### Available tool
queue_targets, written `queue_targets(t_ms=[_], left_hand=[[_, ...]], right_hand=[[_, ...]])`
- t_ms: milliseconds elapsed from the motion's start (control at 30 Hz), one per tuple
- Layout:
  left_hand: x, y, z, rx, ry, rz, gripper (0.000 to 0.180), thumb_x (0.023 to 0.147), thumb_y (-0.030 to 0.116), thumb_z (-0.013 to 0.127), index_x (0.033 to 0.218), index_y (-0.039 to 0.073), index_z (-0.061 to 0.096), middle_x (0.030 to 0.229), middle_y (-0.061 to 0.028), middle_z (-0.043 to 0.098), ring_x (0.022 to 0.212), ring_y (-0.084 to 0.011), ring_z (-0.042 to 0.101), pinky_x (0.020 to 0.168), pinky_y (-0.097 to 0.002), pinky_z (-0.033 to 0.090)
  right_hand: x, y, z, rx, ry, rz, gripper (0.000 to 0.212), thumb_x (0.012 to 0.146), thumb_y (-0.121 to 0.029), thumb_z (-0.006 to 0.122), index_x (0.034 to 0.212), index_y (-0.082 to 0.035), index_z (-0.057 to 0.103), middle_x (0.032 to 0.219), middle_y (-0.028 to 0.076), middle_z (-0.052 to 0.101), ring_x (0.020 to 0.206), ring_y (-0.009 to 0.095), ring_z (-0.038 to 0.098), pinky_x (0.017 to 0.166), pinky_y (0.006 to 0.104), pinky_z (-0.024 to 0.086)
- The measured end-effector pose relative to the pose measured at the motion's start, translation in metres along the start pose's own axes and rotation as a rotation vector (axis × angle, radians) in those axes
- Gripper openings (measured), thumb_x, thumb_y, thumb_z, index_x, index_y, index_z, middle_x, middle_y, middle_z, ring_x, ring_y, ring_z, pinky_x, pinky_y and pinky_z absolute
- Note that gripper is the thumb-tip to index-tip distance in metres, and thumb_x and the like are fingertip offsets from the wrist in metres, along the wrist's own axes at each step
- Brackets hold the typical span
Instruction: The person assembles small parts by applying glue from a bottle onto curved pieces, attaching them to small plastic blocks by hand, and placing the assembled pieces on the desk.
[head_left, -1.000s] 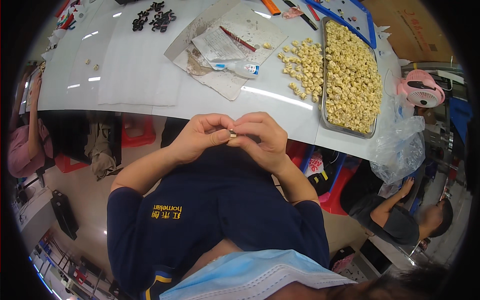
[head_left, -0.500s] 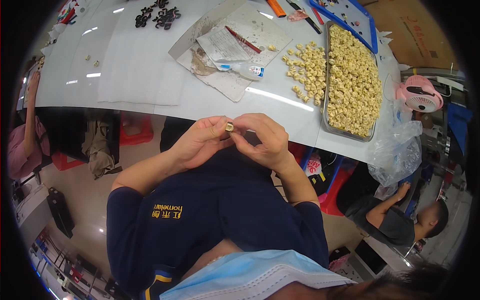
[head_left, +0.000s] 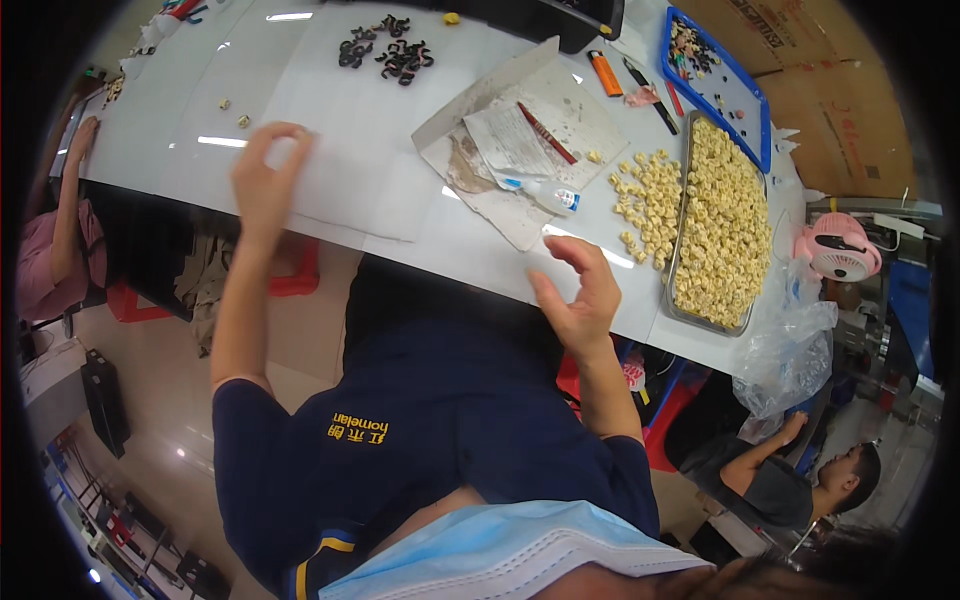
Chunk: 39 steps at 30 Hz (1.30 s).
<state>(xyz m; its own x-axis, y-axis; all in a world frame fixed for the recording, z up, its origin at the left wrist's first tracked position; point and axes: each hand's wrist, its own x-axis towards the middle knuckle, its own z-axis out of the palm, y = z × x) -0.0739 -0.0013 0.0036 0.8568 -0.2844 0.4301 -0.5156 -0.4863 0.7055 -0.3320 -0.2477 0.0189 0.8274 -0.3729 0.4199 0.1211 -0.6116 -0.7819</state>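
My left hand (head_left: 264, 185) is raised over the left part of the white table, blurred by motion. Its thumb and forefinger curve together in a pinch; whatever is between the tips cannot be made out. Two small pale yellow pieces, one a hollow block (head_left: 243, 121), lie just beyond it. My right hand (head_left: 584, 300) hovers at the table's front edge, thumb and fingers apart, with nothing in it. To its right, loose pale yellow blocks (head_left: 655, 195) are scattered beside a clear rectangular tray (head_left: 682, 240) heaped with the same kind.
A flattened cardboard sheet (head_left: 530, 225) carries paper, a dark red pen (head_left: 546, 132) and a small bottle (head_left: 553, 195). Black curved parts (head_left: 405, 62) lie farther back. A blue tray (head_left: 765, 130), an orange lighter-like item (head_left: 604, 73) and a pink fan (head_left: 838, 247) stand right. Co-workers sit at both sides.
Both hands were together around a small yellow block; they have parted. My left hand has swung far left and forward, my right slightly right, its fingers spread. The view has shifted too.
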Motion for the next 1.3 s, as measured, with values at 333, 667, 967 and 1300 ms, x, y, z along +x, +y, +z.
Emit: queue_targets(t_ms=[333,667,967,1300], left_hand=[[0.076,-0.040,0.056,0.056,0.039,0.284,0.016,0.078,0.025,0.067,0.084,0.010,0.066,0.075,-0.0015,0.061,0.067,-0.0154,0.058,0.059,-0.0298,0.040],[0.062,-0.024,0.066,0.062,-0.376,0.255,0.013,0.080,0.008,0.062,0.093,0.004,0.062,0.082,-0.0079,0.060,0.074,-0.0205,0.059,0.067,-0.0299,0.046],[0.017,-0.014,0.035,-0.053,-0.316,0.339,0.028,0.078,0.005,0.062,0.106,0.005,0.061,0.101,-0.0105,0.061,0.091,-0.0258,0.059,0.080,-0.0328,0.046],[0.018,-0.005,0.057,0.081,-0.175,0.137,0.016,0.075,0.016,0.069,0.085,0.005,0.065,0.086,-0.0065,0.063,0.078,-0.0198,0.059,0.070,-0.0299,0.047]], right_hand=[[-0.010,0.001,0.000,-0.091,0.012,0.069,0.016,0.074,0.001,0.066,0.089,0.000,0.063,0.084,0.011,0.065,0.075,0.020,0.063,0.068,0.0270,0.049],[-0.017,0.004,-0.019,-0.123,0.067,0.089,0.012,0.075,0.003,0.065,0.087,0.000,0.064,0.081,0.011,0.065,0.072,0.018,0.063,0.066,0.0254,0.049],[-0.003,0.012,-0.025,-0.124,0.068,0.033,0.012,0.075,0.002,0.066,0.086,0.000,0.064,0.081,0.011,0.065,0.070,0.019,0.063,0.065,0.0262,0.049],[0.057,0.048,-0.027,-0.368,-0.020,0.096,0.023,0.081,-0.016,0.066,0.100,-0.003,0.065,0.095,0.009,0.065,0.087,0.019,0.059,0.078,0.0298,0.046]])
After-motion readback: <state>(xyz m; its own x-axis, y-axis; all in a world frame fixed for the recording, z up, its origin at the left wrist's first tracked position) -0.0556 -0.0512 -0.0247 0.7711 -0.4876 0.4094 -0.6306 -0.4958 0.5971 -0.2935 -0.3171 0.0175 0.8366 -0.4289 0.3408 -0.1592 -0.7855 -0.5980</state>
